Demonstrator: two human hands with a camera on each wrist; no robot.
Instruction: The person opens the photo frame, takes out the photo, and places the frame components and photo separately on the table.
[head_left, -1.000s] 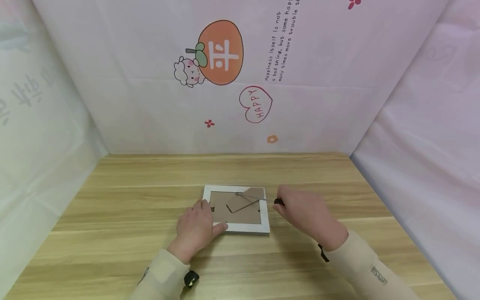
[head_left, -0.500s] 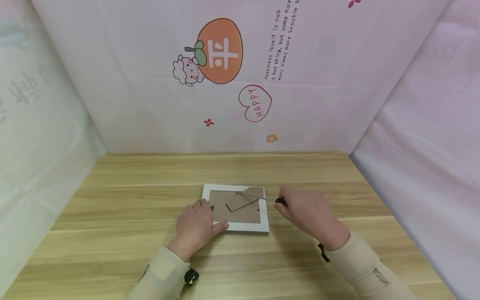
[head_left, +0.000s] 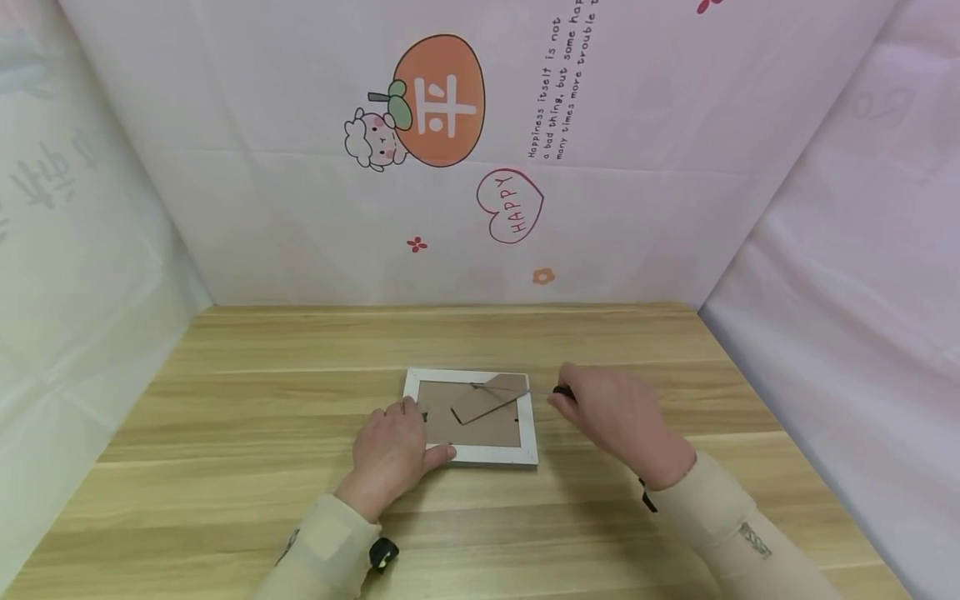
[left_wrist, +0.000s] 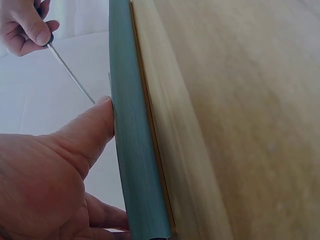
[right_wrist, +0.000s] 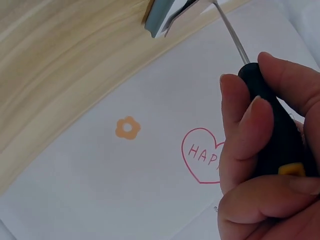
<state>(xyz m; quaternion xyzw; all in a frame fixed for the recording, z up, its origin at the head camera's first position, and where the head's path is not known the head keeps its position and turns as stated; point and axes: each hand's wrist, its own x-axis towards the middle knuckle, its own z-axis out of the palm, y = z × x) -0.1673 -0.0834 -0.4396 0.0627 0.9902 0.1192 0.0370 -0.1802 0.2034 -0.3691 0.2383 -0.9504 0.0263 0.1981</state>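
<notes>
One hard push might make the screwdriver [right_wrist: 286, 132], gripped in your right hand [head_left: 615, 412], skid and gouge the backing board [head_left: 491, 432], or twist the picture frame [head_left: 528, 442], lying back-up on the table [head_left: 300, 375] and steadied at one corner only by your left hand [head_left: 392, 448], thumb spread from fingers.

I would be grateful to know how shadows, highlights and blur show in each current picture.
Head view: soft shadows on the tabletop beside the left hand and below the right hand; faint print on the left cloth wall. Left wrist: dim overall, wood grain soft toward the right. Right wrist: pale highlight along the shaft, little detail in the dark screwdriver handle.
</notes>
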